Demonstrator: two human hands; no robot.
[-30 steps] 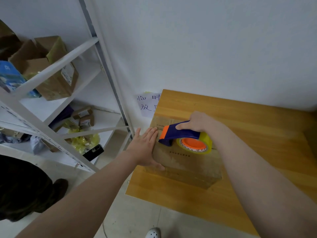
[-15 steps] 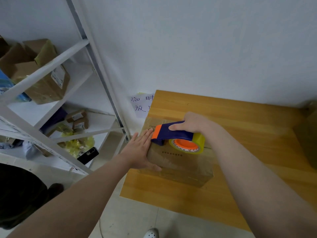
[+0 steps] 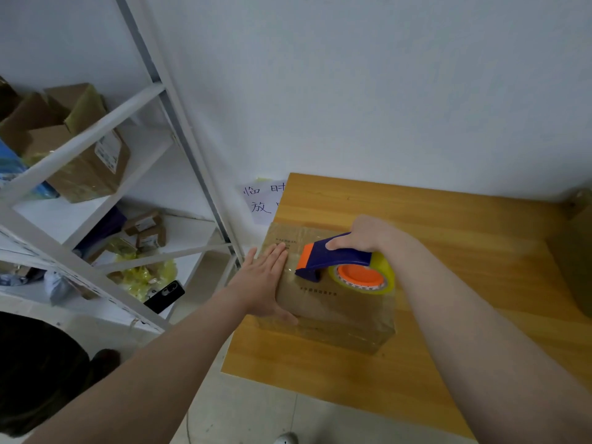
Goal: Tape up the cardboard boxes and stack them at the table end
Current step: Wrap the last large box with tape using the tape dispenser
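Two hands are at work: the left hand [image 3: 266,280] lies flat, fingers straight and together, pressing on the left edge of the top of one cardboard box [image 3: 333,306], with its thumb down along the near edge; the right hand [image 3: 368,235] is wrapped round the blue handle of one tape dispenser [image 3: 333,257], which rests on the box top just beside the left fingertips. The dispenser has an orange front plate and carries one roll of yellowish tape [image 3: 384,270] on an orange hub. The box sits at the left end of the wooden surface [image 3: 448,225], near the wall, and its top and front look glossy with clear tape. A second box [image 3: 576,251] shows only in part at the right edge of the view, well apart from the first. One sheet of paper [image 3: 261,200] with handwritten characters hangs on the wall just left of the surface. To the left stands one white metal shelf [image 3: 96,133]; it holds one large open box [image 3: 86,161] on an upper level and two small boxes [image 3: 147,229] lower down, with crumpled yellow wrapping [image 3: 144,270] and one black phone [image 3: 165,296] near them.
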